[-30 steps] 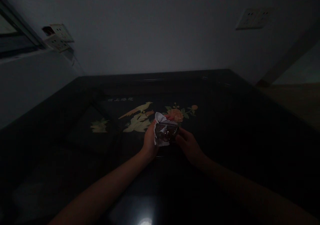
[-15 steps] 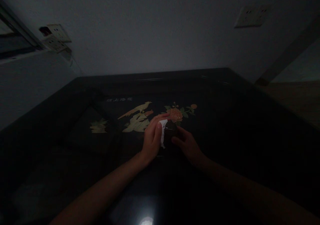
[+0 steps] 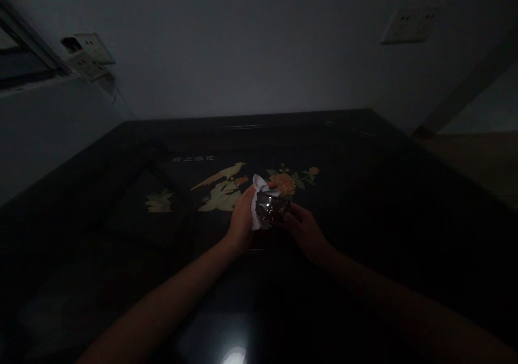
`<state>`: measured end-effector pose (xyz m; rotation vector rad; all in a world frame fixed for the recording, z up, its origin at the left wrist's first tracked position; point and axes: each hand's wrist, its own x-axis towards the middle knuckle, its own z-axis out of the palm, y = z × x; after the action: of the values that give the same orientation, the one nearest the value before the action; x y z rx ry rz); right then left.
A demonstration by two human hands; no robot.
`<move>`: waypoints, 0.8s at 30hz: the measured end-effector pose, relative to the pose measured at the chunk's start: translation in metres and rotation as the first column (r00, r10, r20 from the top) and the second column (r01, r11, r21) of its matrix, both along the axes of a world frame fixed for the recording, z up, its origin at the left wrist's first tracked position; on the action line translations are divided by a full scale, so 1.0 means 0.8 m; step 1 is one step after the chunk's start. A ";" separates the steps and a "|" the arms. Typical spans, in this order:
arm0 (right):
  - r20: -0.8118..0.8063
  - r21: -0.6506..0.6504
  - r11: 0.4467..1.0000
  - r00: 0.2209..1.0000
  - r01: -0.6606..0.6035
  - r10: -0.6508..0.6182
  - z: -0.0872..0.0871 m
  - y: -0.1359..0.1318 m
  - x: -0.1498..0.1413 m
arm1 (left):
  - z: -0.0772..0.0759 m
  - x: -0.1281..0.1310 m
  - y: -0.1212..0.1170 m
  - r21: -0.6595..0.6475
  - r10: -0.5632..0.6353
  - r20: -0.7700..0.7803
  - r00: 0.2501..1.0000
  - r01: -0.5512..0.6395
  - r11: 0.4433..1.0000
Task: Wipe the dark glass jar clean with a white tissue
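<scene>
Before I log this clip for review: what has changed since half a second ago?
The left hand has rolled leftward, its thumb now hidden; the white cloth or tissue flares upward and more of the glossy dark object shows. Nothing was visibly let go or newly taken. The right hand remains at the object's right end.
</scene>
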<state>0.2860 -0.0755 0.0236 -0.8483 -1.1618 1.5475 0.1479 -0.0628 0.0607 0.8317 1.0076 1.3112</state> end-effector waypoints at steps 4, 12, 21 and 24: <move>-0.066 -0.012 1.000 0.998 -0.015 0.014 -0.004 0.001 -0.002 | -0.001 0.002 0.004 -0.066 -0.057 0.179 0.982 0.069 0.995; 0.044 0.020 1.000 0.999 -0.012 0.011 0.006 -0.001 0.000 | -0.004 0.003 0.003 -0.058 -0.026 0.174 0.984 0.036 0.998; 0.092 0.002 1.000 0.996 0.007 -0.007 0.000 0.000 0.001 | 0.000 -0.010 -0.009 0.425 0.107 -0.397 0.912 0.079 0.901; 0.103 0.004 1.000 0.995 0.012 -0.012 0.000 0.000 0.001 | 0.003 -0.015 -0.010 0.606 0.222 -0.572 0.789 0.226 0.762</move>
<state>0.2872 -0.0751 0.0232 -0.9406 -1.2311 1.5058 0.1362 -0.0707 0.0630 1.9113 1.0341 1.4350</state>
